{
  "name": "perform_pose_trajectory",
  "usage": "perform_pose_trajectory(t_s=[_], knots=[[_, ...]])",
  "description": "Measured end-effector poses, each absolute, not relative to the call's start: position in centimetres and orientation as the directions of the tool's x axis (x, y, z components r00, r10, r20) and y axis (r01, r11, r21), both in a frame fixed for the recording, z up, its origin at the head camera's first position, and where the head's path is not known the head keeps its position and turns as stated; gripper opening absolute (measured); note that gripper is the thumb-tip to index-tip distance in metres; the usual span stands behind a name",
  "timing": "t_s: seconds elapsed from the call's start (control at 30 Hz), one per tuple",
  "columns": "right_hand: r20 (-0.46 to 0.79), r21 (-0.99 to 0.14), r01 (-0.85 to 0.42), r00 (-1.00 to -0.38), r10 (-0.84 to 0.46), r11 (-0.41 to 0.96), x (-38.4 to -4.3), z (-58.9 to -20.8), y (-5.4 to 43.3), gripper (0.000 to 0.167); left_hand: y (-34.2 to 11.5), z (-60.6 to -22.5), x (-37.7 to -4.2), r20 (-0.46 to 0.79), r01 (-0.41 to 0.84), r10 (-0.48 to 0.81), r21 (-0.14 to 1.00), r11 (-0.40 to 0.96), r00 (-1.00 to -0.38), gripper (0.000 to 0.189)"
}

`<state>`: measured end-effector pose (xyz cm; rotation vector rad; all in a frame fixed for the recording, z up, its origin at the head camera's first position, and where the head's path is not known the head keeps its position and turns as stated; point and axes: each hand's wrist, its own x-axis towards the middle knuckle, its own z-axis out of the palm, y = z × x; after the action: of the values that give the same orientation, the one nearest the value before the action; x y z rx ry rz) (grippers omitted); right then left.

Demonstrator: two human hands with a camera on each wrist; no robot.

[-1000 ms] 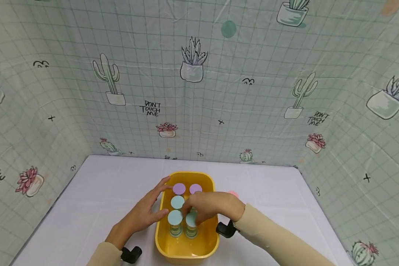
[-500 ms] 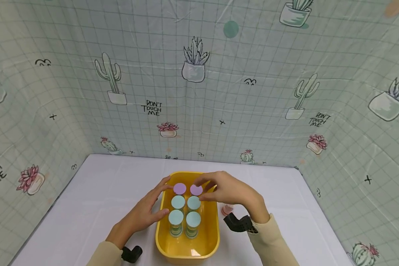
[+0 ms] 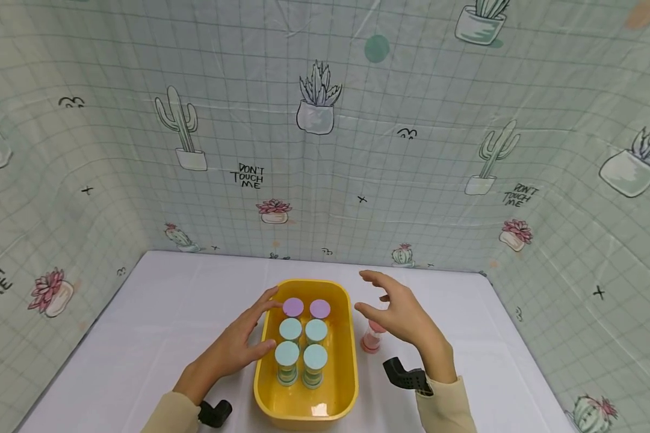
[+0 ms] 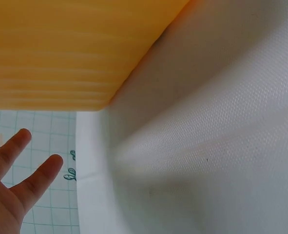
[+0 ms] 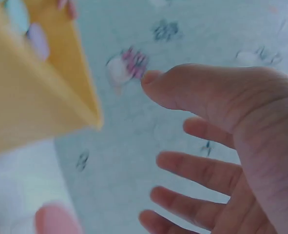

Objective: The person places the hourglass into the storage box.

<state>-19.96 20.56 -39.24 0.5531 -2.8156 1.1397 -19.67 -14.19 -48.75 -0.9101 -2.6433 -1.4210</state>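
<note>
A yellow bin (image 3: 303, 409) stands on the table and holds several small upright containers in two columns. Two with purple lids (image 3: 320, 308) are at the far end; behind the nearer ones, all with pale blue lids (image 3: 315, 357), their bodies are partly hidden. My left hand (image 3: 238, 346) rests at the bin's left rim, fingers spread and thumb near the edge. To the right of the bin, my right hand (image 3: 403, 310) hangs in the air with parted fingers and holds nothing. Below it stands a container with a pink lid (image 3: 372, 338), partly covered by that hand.
A white cloth (image 3: 195, 288) covers the table. Patterned fabric (image 3: 222, 228) with cactus prints rises behind and on both sides. Each wrist wears a black camera mount (image 3: 406, 376).
My right hand has come up from among the blue-lidded containers, passed over the purple lids and moved right, out of the bin. My left hand has stayed at the rim.
</note>
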Motion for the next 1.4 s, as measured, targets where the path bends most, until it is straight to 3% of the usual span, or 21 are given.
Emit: perform_pose_trajectory(t_s=[0.23, 0.53, 0.87, 1.4], knots=[[0.119, -0.665, -0.241, -0.969, -0.219, 0.707, -19.5, -42.5, 22.7, 0.076, -14.2, -48.8, -19.7, 0.270, 0.493, 0.485, 0.759, 0.424, -0.832, 0.058], [0.005, -0.718, -0.124, -0.985, -0.173, 0.685, -18.8, -45.6, 24.0, 0.084, -14.2, -48.7, -19.6, 0.270, 0.491, 0.483, 0.764, 0.419, -0.833, 0.059], [-0.037, -0.757, -0.063, -0.990, -0.139, 0.650, -18.9, -47.8, 23.7, 0.078, -14.2, -48.7, -19.6, 0.261, 0.483, 0.484, 0.768, 0.420, -0.835, 0.058], [-0.001, -0.764, -0.072, -0.994, -0.112, 0.642, -18.9, -48.1, 23.3, 0.062, -14.1, -48.6, -19.5, 0.257, 0.476, 0.478, 0.770, 0.424, -0.840, 0.057]])
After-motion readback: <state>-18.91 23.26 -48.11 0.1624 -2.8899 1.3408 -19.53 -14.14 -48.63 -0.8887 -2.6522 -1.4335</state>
